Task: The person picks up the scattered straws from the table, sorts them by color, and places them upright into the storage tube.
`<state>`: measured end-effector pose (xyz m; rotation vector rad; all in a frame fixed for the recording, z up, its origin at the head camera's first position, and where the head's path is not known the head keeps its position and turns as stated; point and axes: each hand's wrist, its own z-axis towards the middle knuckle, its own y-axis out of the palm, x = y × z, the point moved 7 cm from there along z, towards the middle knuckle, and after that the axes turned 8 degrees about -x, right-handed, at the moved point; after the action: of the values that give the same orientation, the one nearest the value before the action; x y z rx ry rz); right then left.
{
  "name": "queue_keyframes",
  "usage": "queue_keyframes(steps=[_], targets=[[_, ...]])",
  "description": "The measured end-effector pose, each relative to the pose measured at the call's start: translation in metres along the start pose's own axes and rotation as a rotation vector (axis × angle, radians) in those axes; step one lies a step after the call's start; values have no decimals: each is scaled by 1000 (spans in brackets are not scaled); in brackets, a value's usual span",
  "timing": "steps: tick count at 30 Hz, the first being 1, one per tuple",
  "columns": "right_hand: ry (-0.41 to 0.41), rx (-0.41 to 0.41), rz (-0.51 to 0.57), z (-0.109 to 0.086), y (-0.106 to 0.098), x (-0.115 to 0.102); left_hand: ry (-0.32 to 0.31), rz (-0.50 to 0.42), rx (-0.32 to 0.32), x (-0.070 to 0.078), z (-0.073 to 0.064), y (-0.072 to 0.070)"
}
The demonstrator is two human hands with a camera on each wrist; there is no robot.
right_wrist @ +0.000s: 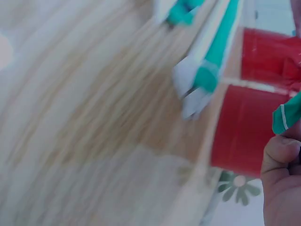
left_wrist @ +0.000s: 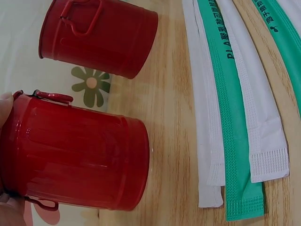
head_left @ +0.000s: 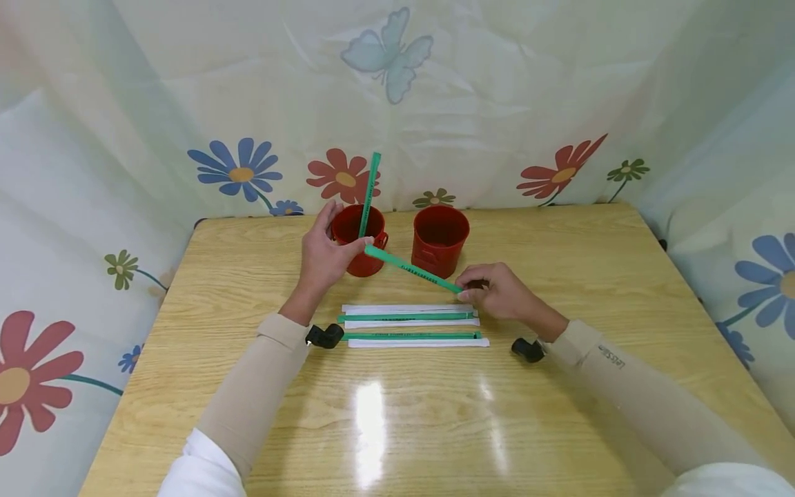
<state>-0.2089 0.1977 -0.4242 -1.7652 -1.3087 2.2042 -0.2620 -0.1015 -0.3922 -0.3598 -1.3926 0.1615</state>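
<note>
My left hand [head_left: 324,252] grips the left red bucket [left_wrist: 80,155] at its rim, fingers on one side and thumb on the other. A green paper-wrapped straw [head_left: 368,200] stands tilted inside that bucket. My right hand [head_left: 497,291] pinches the right end of another green-wrapped straw [head_left: 413,269], held slanting above the table. The far end of this straw overlaps my left thumb in the head view; whether they touch I cannot tell. Below lie several wrapped straws side by side, green [head_left: 410,336] and white [head_left: 419,343].
A second red bucket [head_left: 439,238] stands to the right of the first, near the back edge of the wooden table [head_left: 248,386]. Behind it hangs a pale curtain [head_left: 497,90] printed with flowers and a butterfly. Dark wrist cameras [head_left: 528,350] sit on both wrists.
</note>
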Motion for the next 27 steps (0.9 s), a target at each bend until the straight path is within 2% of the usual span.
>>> queue_keyframes(steps=[5, 12, 18, 22, 27], targets=[[-51, 69, 23, -3, -4, -20, 17, -14, -6, 0, 3, 2], [-51, 144, 86, 1, -9, -47, 7, -22, 0, -1, 4, 3], [-94, 174, 127, 6, -10, -73, -14, -17, -5, -1, 2, 2], [-101, 190, 125, 9, -11, -81, -15, -6, -13, -2, 3, 4], [-96, 169, 141, 19, -7, -91, -15, 6, 3, -2, 1, 1]])
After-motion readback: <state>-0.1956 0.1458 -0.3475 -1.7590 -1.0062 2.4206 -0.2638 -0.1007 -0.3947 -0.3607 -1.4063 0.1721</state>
